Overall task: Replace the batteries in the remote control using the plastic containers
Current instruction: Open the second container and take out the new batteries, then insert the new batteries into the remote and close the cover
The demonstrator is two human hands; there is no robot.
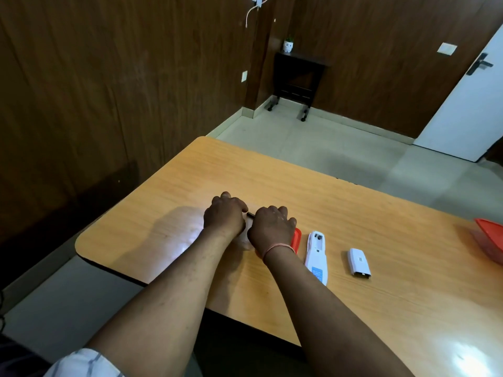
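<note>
My left hand [224,213] and my right hand [272,227] are close together over the middle of the wooden table [381,240], fingers curled down. The end of a small dark battery [250,214] pokes out between them, seemingly pinched by my left hand. My right hand covers a plastic container with a red lid [297,238], and only the lid's right edge shows. Just right of it lies the white remote control [317,255], face down with its battery compartment open. Its white battery cover [359,263] lies apart, further right.
A second plastic container with a red lid [491,238] sits at the table's right edge. The table's rounded left corner and near edge are close to my forearms. Beyond the table are a tiled floor, a dark side table and a white door.
</note>
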